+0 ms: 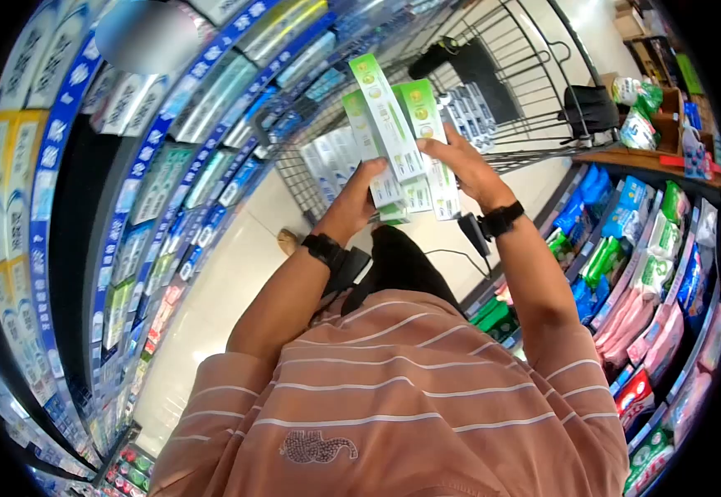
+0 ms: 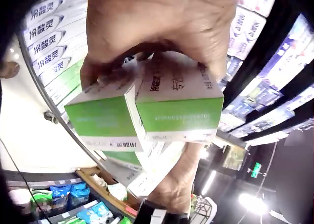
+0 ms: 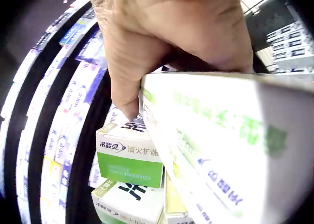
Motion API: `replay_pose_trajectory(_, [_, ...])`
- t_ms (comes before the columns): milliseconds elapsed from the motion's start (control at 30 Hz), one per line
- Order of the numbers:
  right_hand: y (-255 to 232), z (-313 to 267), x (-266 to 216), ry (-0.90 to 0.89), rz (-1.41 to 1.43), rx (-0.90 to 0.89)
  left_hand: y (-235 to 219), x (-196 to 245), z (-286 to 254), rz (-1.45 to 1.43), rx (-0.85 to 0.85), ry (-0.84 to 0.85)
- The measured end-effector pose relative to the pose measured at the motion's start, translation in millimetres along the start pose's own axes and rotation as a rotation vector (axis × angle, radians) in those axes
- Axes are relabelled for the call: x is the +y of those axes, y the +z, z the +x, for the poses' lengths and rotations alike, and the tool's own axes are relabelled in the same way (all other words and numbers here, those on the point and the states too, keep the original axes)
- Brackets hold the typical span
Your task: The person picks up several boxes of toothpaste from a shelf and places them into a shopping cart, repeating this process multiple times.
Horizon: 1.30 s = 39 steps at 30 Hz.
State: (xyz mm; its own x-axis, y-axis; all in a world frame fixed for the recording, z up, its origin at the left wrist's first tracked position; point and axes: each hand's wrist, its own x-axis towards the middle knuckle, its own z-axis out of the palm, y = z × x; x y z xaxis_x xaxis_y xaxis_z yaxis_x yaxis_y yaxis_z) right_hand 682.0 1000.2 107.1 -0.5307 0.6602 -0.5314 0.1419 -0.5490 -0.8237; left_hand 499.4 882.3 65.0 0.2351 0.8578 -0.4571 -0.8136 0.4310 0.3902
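Note:
Several green-and-white toothpaste boxes [image 1: 389, 124] are bunched between my two hands, over the near end of a shopping cart. My left hand [image 1: 350, 200] grips the boxes on the left, its thumb along their near ends. In the left wrist view, the left hand [image 2: 162, 22] reaches over two box ends [image 2: 179, 113] side by side. My right hand [image 1: 468, 168] holds the box on the right [image 1: 441, 178], with its thumb at the middle box. The right wrist view shows the right hand [image 3: 176, 32] gripping a long white box [image 3: 211, 140], with green-ended boxes [image 3: 130, 157] beside it.
The wire cart [image 1: 534, 137] holds white boxes [image 1: 327, 157] at left and a stack of blue-and-white packs [image 1: 470, 116]. Shelves of boxed goods [image 1: 153, 182] rise along the left. Shelves with bagged packs [image 1: 626, 248] stand at right, and pale floor tiles [image 1: 211, 331] lie between.

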Motion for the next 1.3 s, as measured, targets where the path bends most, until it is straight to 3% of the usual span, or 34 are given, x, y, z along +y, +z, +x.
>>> replay_pose_trajectory(167, [-84,35,35,0.096,0.051,-0.030,6,-35,71,0.027,0.039,-0.110])
replay_pose_trajectory(300, [-116,70,42,0.206,0.077,0.023,-17,-44,121,0.226,0.088,-0.159])
replay_pose_trajectory(500, [-141,116,60,0.275,-0.020,0.050,-44,-37,157,0.542,0.165,-0.139])
replay_pose_trajectory(533, [-146,119,64,0.285,-0.042,-0.036,-43,-40,158,0.569,0.193,-0.143])
replay_pose_trajectory(633, [-155,122,87,0.413,-0.167,-0.034,-52,-59,167,0.804,0.212,-0.065])
replay_pose_trajectory(667, [-153,122,95,0.453,-0.237,0.024,-55,-64,165,0.901,0.276,-0.178])
replay_pose_trajectory(700, [-154,121,97,0.456,-0.217,0.046,-67,-73,167,0.956,0.265,-0.189])
replay_pose_trajectory(767, [-195,156,151,0.552,-0.320,0.001,-101,-92,173,1.078,0.245,-0.203])
replay_pose_trajectory(867, [-188,159,124,0.532,-0.605,0.072,-69,-66,158,1.122,0.310,-0.335])
replay_pose_trajectory(900, [-187,162,122,0.434,-0.688,0.127,-61,-59,155,1.118,0.322,-0.363])
replay_pose_trajectory(933, [-185,165,121,0.334,-0.768,0.180,-64,-61,155,1.105,0.328,-0.268])
replay_pose_trajectory(1000, [-177,164,106,0.128,-0.863,0.214,-57,-54,156,1.084,0.351,-0.258])
replay_pose_trajectory(1100, [-162,189,86,-0.034,-0.930,0.251,-68,-68,165,1.154,0.329,-0.212])
replay_pose_trajectory(1233, [-145,241,86,0.009,-0.956,0.209,-60,-67,160,1.101,0.264,-0.242])
replay_pose_trajectory(1300, [-129,263,84,0.063,-1.017,0.232,-53,-63,145,1.086,0.333,-0.120])
